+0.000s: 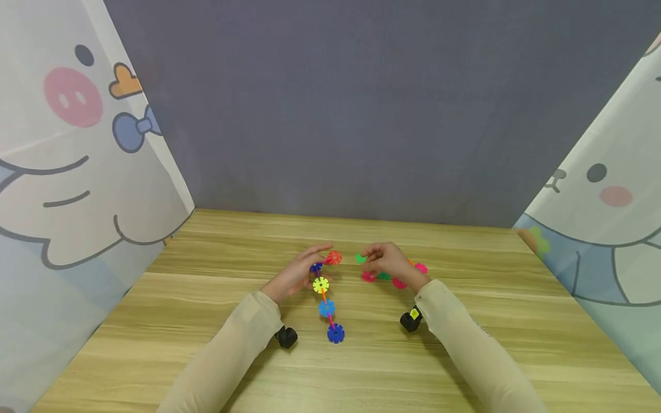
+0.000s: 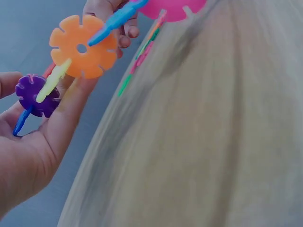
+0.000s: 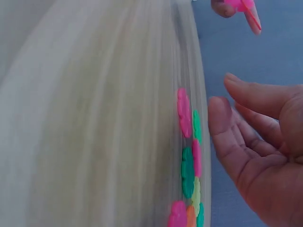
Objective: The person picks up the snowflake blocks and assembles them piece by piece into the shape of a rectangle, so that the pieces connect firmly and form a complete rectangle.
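Note:
A chain of slotted plastic flower discs hangs from my left hand (image 1: 298, 274), linked edge to edge. It includes a red disc (image 1: 334, 257), a yellow disc (image 1: 321, 285), a light blue disc (image 1: 327, 308) and a dark blue disc (image 1: 335, 334) at the near end. In the left wrist view, the fingers and thumb surround the chain near a purple disc (image 2: 29, 92) and an orange disc (image 2: 66, 40). My right hand (image 1: 389, 261) is above loose discs, thumb and forefinger apart with nothing between them in the right wrist view. Beneath it lie a pink disc (image 3: 184, 113) and a green disc (image 3: 188, 172).
More loose discs, among them a pink disc (image 1: 421, 268), lie on the wooden table (image 1: 248, 241) around the right wrist. Black wrist cameras (image 1: 286, 338) hang under both wrists. A grey panel (image 1: 330, 115) rises behind the table, with cartoon-printed cloths (image 1: 77, 218) at the sides.

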{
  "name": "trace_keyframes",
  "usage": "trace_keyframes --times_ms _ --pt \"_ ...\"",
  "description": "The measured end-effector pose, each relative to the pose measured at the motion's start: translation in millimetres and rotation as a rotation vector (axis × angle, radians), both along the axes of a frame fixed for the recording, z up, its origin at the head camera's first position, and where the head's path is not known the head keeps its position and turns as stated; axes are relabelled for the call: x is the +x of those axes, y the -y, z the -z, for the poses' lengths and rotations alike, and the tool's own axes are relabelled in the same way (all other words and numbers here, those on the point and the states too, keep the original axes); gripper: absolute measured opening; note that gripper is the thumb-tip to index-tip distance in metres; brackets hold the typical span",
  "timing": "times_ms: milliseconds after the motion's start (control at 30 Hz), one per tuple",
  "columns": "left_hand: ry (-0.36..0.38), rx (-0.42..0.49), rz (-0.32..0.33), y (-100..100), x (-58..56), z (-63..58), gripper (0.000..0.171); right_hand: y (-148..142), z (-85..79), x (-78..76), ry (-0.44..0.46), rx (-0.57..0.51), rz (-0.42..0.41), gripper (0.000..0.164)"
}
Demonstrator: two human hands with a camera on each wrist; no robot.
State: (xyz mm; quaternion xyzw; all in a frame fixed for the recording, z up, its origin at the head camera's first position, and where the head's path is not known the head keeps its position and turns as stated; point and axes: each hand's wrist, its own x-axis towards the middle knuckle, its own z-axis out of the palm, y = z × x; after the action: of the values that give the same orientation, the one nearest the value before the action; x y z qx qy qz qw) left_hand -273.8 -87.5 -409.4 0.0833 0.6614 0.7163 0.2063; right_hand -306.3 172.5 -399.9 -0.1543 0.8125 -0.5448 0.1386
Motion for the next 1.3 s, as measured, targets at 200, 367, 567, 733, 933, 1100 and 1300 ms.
trace_keyframes --times_ms 200,367,567,733,933,1100,1300 --pt "0.01 0.019 -0.025 1.6 0.2 4.3 0.05 -3.4 0.4 -0.8 -0.048 0.174 -0.045 0.028" --pt "0.018 0.01 -0.024 2.7 0.8 6.2 0.047 -5.6 0.4 1.5 -0.055 0.242 -0.073 0.029" --pt "0.017 0.006 -0.004 4.1 1.3 6.4 0.048 -6.8 2.2 1.8 -0.074 0.27 -0.072 0.031" --pt "0.022 0.018 -0.01 5.3 0.2 6.9 0.047 -5.4 1.9 1.1 -0.09 0.313 -0.058 0.025" --pt "0.017 0.017 -0.019 6.5 -0.7 6.3 0.047 -2.9 -1.3 1.1 -0.132 0.37 -0.052 0.02" --pt "0.012 0.017 -0.021 7.9 -1.6 6.3 0.045 -2.5 -3.2 1.2 -0.204 0.411 -0.079 0.02" --pt "0.007 0.021 -0.001 9.2 -1.6 6.9 0.046 -2.2 -0.8 2.2 -0.206 0.397 -0.083 0.022"
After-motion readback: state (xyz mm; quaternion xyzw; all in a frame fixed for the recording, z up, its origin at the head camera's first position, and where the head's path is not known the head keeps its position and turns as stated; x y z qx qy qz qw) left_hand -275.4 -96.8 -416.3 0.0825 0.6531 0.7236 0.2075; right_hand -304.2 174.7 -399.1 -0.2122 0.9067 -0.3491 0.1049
